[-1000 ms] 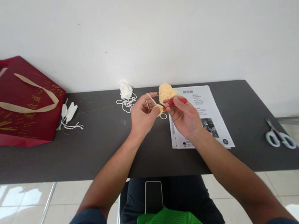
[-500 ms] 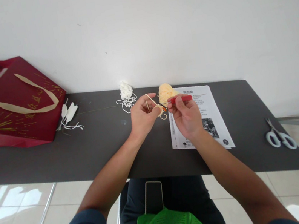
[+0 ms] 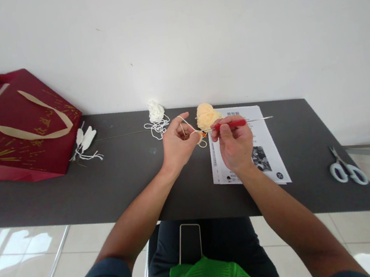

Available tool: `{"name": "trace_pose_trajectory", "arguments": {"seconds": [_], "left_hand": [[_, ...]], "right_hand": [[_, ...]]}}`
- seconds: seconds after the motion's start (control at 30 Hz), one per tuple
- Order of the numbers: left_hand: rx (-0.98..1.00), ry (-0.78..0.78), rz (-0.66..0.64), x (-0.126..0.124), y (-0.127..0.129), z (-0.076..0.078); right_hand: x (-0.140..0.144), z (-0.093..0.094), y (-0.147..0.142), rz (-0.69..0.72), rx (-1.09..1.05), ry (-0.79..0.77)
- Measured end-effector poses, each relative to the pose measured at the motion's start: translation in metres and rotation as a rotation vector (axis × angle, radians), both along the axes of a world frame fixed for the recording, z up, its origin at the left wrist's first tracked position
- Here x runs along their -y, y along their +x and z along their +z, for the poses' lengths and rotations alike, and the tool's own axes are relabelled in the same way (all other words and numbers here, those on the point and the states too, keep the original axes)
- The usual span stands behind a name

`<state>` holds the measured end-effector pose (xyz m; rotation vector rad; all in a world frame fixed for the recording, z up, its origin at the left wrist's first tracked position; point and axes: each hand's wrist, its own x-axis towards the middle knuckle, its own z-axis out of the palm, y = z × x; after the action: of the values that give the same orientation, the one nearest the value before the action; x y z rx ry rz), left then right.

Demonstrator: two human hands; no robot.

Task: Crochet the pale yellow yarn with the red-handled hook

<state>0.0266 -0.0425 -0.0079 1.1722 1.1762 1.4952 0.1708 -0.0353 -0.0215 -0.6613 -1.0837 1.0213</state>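
Note:
My right hand (image 3: pixel 234 143) grips the red handle of a double-ended crochet hook (image 3: pixel 235 124), held about level, its bare metal end sticking out to the right. The other end meets a small piece of yellow crochet (image 3: pixel 201 136) pinched between my left thumb and a finger. Pale yellow yarn loops over the raised index finger of my left hand (image 3: pixel 179 143). A small orange bit (image 3: pixel 204 134) shows at the piece, too small to name. Just behind my hands sits a ball of yellow yarn (image 3: pixel 206 115).
Printed sheets (image 3: pixel 274 161) lie under my right forearm. White yarn (image 3: pixel 156 111) rests near the wall, with white crocheted pieces (image 3: pixel 88 138) beside a dark red gift bag (image 3: pixel 19 123) at left. Scissors (image 3: pixel 346 169) lie at right. A phone (image 3: pixel 189 242) is on my lap.
My right hand has moved slightly right with the crochet hook, and more of the hook's right metal end shows. My left hand has barely moved and keeps its pinch.

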Motion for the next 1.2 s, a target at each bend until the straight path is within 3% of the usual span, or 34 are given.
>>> {"name": "trace_pose_trajectory", "arguments": {"seconds": [0.33,0.6,0.73,0.97,1.2], "left_hand": [[-0.011,0.025,0.046,-0.001,0.000,-0.004],[-0.081,0.056,0.167,0.000,-0.001,-0.004],[-0.011,0.032,0.185,-0.002,-0.001,-0.004],[0.192,-0.064,0.202,-0.008,-0.002,-0.003],[0.378,-0.119,0.088,-0.009,-0.004,-0.001]], "right_hand": [[0.013,0.005,-0.002,-0.129,0.203,0.143],[0.018,-0.006,-0.004,-0.182,0.417,0.418],[0.017,-0.007,-0.002,-0.189,0.500,0.509],[0.013,-0.008,0.000,-0.194,0.639,0.520],[0.008,-0.015,-0.001,-0.201,0.602,0.445]]}}
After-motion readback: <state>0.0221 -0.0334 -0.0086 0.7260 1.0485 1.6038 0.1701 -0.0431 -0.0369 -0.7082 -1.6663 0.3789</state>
